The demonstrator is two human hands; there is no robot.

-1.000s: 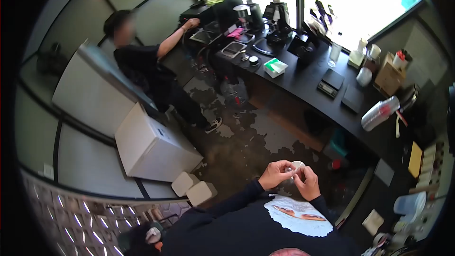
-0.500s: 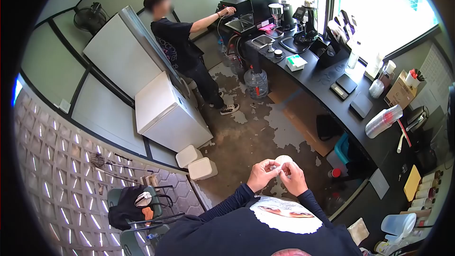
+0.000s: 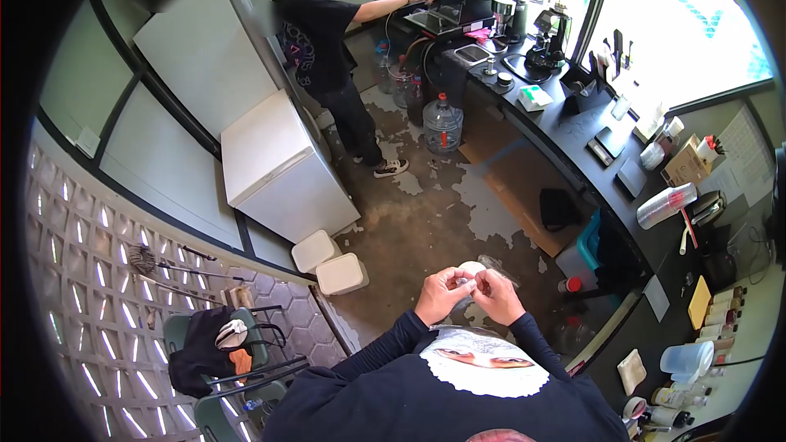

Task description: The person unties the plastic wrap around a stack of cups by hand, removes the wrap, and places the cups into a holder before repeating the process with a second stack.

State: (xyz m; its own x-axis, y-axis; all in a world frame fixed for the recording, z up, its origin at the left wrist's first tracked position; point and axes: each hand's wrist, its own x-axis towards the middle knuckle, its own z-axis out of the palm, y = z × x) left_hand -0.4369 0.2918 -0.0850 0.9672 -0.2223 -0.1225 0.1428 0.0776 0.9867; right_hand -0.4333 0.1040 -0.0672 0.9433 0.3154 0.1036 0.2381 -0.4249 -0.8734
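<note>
My left hand (image 3: 442,295) and my right hand (image 3: 498,296) meet in front of my chest, fingers pinched together. Between them is a small pale round piece (image 3: 472,268), partly covered by the fingers. Thin clear plastic (image 3: 498,267) shows just beyond my right fingers and seems to belong with it. The exact kind of item cannot be made out.
A co-worker (image 3: 323,41) reaches toward the espresso machine (image 3: 446,8). A long black counter (image 3: 573,135) curves along my right, bearing stacked clear cups (image 3: 665,205). A white chest freezer (image 3: 270,147), two white tubs (image 3: 342,274) and chairs (image 3: 221,417) are left.
My view has tilted and shifted slightly. My hands have drawn closer together, and clear plastic now shows beyond the right fingers. The co-worker's arm stays stretched toward the machine.
</note>
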